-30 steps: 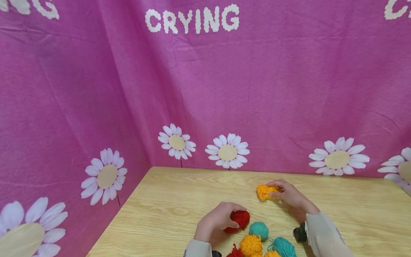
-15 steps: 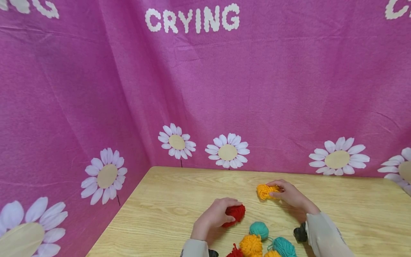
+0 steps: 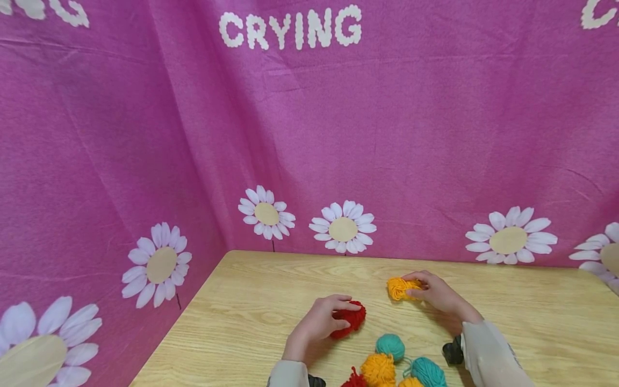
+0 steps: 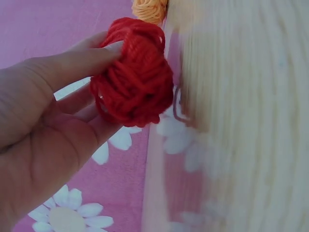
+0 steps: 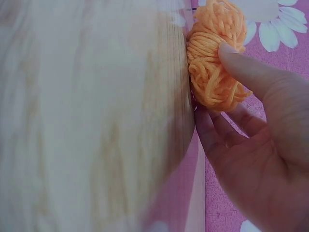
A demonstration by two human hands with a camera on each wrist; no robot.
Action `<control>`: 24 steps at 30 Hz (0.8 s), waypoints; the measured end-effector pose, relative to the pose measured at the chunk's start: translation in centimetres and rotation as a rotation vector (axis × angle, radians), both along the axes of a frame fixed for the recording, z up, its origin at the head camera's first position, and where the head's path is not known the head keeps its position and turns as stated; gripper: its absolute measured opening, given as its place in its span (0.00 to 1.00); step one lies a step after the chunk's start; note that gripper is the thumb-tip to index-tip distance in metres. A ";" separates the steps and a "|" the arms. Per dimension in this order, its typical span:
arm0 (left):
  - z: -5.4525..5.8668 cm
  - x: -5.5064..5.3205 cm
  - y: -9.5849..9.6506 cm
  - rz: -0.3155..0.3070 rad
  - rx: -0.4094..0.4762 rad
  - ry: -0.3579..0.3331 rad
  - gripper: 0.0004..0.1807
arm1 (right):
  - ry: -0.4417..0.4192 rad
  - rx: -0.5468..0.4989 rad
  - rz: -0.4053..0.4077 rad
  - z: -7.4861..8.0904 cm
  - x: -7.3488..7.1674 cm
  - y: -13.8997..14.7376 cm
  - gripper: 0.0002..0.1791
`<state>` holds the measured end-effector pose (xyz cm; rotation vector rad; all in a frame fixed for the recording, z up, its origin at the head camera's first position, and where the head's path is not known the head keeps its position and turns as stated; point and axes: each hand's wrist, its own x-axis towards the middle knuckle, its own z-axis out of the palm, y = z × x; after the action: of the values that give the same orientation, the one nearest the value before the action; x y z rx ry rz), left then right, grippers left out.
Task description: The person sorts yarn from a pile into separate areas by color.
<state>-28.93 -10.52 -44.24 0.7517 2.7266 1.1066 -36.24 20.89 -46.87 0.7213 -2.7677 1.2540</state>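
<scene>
My left hand (image 3: 319, 321) grips a red ball of yarn (image 3: 352, 319) near the middle of the table. In the left wrist view the thumb presses the near side of the red yarn (image 4: 137, 77), and the other fingers curl behind it. Farther back and to the right, my right hand (image 3: 439, 292) holds an orange-yellow yarn ball (image 3: 399, 289). Its thumb lies on the orange yarn (image 5: 215, 58) in the right wrist view, with the other fingers curled under it. The orange ball appears to rest on the table.
Near the front edge of view sit a round teal yarn ball (image 3: 390, 346), a yellow one (image 3: 378, 370), a second teal one (image 3: 427, 372) and part of a red one (image 3: 354, 379). A pink flowered cloth (image 3: 411, 134) hangs behind the wooden table (image 3: 271, 290).
My left hand has moved away from me and slightly left with the red yarn ball, leaving the teal ball farther off. My right hand has stayed in place on the orange yarn.
</scene>
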 end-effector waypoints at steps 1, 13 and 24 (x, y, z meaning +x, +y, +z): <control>-0.1 0.0 -0.1 0.007 0.025 -0.016 0.20 | 0.002 -0.002 -0.001 0.0 0.0 0.0 0.19; -0.5 -0.3 -1.3 0.088 0.174 -0.090 0.18 | -0.023 0.001 -0.009 0.3 0.2 0.1 0.21; -0.7 -0.4 -2.1 0.130 0.277 -0.165 0.19 | -0.019 0.003 -0.004 0.3 0.4 0.1 0.21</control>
<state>-29.32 -12.63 -44.90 0.4913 2.5453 1.5233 -35.81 20.96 -46.57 0.7071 -2.7857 1.2627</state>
